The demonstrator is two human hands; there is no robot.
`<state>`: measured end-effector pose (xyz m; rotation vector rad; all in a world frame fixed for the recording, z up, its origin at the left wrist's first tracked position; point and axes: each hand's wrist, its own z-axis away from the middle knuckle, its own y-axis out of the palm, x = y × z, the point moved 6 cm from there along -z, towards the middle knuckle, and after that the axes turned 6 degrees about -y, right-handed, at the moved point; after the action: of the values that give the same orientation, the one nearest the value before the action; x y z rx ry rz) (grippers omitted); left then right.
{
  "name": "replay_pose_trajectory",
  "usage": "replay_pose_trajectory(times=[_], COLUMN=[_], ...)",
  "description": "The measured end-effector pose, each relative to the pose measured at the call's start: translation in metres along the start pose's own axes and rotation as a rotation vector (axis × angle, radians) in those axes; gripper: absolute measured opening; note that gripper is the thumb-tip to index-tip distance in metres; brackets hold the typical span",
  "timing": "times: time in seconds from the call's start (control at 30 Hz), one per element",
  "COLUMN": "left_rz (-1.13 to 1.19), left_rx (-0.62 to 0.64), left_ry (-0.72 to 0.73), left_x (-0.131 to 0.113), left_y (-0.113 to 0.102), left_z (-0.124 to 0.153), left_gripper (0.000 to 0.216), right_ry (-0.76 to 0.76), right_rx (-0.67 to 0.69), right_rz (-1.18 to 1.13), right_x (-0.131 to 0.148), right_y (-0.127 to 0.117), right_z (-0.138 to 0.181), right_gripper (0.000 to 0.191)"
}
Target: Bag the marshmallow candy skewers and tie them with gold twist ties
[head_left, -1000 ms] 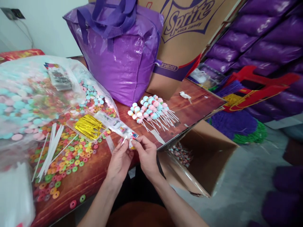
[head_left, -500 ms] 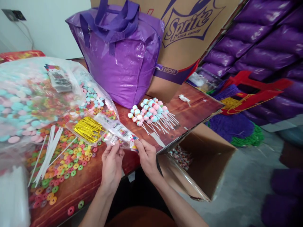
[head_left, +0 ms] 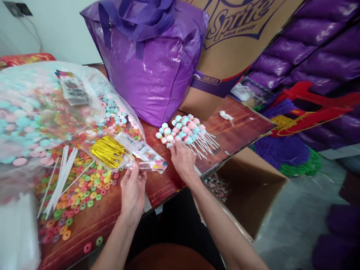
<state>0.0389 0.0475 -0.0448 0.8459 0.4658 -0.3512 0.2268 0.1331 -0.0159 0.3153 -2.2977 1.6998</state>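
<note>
My left hand (head_left: 132, 191) pinches a small clear printed candy bag (head_left: 150, 165) between thumb and fingers, above the table's front part. Under and behind it lies a stack of similar flat printed bags (head_left: 144, 150). My right hand (head_left: 182, 160) is at the near left side of a pile of candy sticks (head_left: 187, 129), pastel candies threaded on white sticks. Its fingers are closed at the lower end of one candy stick; the fingertips partly hide the grip. Left of the bags sits a clear tray of gold twist ties (head_left: 108, 152).
Loose ring candies (head_left: 90, 187) and white sticks (head_left: 62, 180) cover the table's left side, beside a large plastic bag of candies (head_left: 25, 112). A purple tote bag (head_left: 149, 78) and a Sprite carton (head_left: 222, 67) stand behind. An open cardboard box (head_left: 250, 187) holds finished-looking wrapped sweets below the right edge.
My right hand has let go of the printed bag and moved right and up to the candy sticks. My left hand keeps the bag, now lifted off the stack. The view has shifted slightly.
</note>
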Motion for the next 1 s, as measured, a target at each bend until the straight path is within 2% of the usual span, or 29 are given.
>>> replay_pose_trajectory(times=[0.03,0.1,0.23,0.33,0.47,0.6,0.87,1.0], left_rz=[-0.001,-0.002,0.011,0.016,0.017,0.009,-0.134,-0.289], left_rx=[0.005,0.019,0.012,0.001,0.019,0.02,0.148,0.202], left_ry=[-0.012,-0.036,-0.06,-0.053,-0.047,-0.056,0.042,0.118], left_x=[0.001,0.003,0.004,0.003,0.004,0.01,0.01,0.011], left_y=[0.0,0.002,0.002,0.003,0.008,0.012,0.02,0.02], left_z=[0.0,0.0,-0.002,-0.004,-0.004,-0.001,0.006,0.006], left_gripper=[0.036,0.035,0.028,0.022,0.021,0.024,0.038,0.036], right_ry=[0.02,0.04,0.05,0.105,0.115,0.079,-0.165,-0.199], right_rx=[0.012,-0.047,-0.184,-0.145,-0.122,-0.111,-0.078,-0.022], right_rz=[-0.026,-0.161,-0.648,-0.876,-0.885,-0.839,-0.691,-0.665], right_x=[0.0,-0.002,-0.012,-0.024,-0.042,-0.056,-0.055,-0.051], right_y=[0.002,-0.001,-0.026,-0.046,-0.07,-0.078,-0.097,-0.095], right_z=[0.0,0.004,0.032,0.065,0.107,0.129,0.128,0.125], right_gripper=[0.013,0.016,0.02,0.021,0.02,0.018,0.014,0.016])
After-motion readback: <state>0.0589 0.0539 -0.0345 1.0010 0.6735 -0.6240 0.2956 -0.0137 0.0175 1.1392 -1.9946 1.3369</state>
